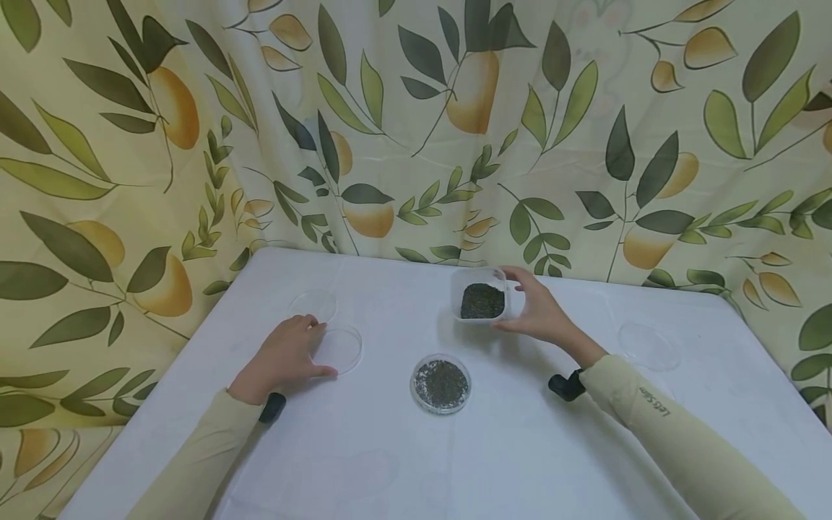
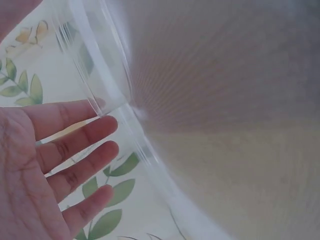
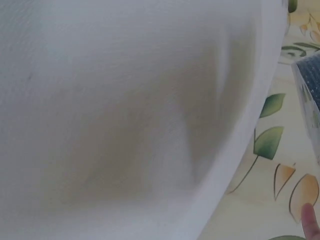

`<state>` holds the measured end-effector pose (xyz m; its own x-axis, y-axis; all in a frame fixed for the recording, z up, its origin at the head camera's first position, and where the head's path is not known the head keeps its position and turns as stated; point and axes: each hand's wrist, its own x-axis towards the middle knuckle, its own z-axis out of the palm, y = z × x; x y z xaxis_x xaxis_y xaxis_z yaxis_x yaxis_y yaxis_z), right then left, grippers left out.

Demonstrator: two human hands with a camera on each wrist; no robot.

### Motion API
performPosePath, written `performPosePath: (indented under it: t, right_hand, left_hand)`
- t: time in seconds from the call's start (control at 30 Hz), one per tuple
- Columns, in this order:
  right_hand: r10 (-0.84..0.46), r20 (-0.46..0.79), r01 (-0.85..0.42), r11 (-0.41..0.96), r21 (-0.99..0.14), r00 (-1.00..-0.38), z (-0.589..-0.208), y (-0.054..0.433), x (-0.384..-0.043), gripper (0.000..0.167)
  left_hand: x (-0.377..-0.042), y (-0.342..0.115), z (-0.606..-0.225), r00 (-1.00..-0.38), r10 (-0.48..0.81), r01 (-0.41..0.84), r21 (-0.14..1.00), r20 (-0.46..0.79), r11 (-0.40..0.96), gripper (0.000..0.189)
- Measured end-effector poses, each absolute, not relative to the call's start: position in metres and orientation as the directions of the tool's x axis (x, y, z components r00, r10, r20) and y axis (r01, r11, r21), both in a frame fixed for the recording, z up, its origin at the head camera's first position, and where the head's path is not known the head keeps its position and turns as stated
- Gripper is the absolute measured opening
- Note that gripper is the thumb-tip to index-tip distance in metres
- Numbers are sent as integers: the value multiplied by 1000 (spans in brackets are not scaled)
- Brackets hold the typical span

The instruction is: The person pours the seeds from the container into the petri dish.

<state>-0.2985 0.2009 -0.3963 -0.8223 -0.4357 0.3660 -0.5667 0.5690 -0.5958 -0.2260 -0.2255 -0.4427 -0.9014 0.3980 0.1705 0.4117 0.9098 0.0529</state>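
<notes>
right fingers (image 1: pixel 521 276) hold the tub (image 1: pixel 477 275), mouth facing the head camera.

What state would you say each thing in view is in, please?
Tub: open, partly filled with dark grains, gripped by the right hand.
Centre dish: patchily covered with dark grains.
Left dish: empty, held by the left hand.
Back disc: clear, lying flat.
Right disc: clear, lying flat.

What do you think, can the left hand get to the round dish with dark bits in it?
Probably yes: the left hand is at a clear dish, but beyond that I see only white table before the round dish. The right hand holds the tub farther back.
</notes>
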Motion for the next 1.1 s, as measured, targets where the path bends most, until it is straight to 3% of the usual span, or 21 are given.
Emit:
performPosePath:
  t: [0.27,1.1]
  right_hand:
    - [-446,363,-572,564,-596,-818,-391,190,-295,93]
    - [-576,440,-723,498,-479,-689,-372,139,-303,89]
  left_hand:
    - [-227,-220,-443,-888,428,436,10,167,900,89]
    - [-225,-217,-442,-871,456,461,-16,183,887,90]
